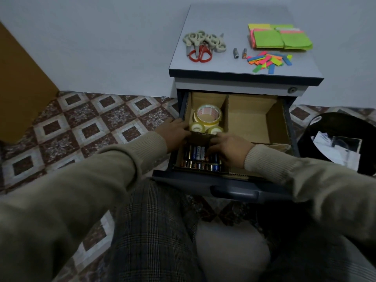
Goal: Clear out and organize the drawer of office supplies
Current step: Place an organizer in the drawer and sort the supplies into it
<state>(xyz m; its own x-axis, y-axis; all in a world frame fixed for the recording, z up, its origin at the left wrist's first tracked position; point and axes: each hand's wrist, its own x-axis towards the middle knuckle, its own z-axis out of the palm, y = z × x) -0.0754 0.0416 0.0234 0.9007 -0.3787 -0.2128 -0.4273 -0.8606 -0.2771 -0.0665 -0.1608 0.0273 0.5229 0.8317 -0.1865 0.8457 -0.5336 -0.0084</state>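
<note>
The top drawer (234, 190) of a small cabinet stands pulled out, lined with cardboard compartments. The far left compartment holds three rolls of clear tape (207, 117). The near left one holds several batteries (198, 157). Between them runs a cardboard divider (200, 137). My left hand (176, 132) grips the divider's left end at the drawer's side. My right hand (231, 148) grips its right end, partly over the batteries. The large right compartment (248, 121) shows only bare cardboard.
On the cabinet top (223, 66) lie several scissors (203, 44), two loose batteries (240, 53), stacks of green sticky notes (280, 38) and scattered coloured tabs (268, 60). A black bin (335, 123) with paper scraps stands at the right. A brown board (22, 86) leans at the left.
</note>
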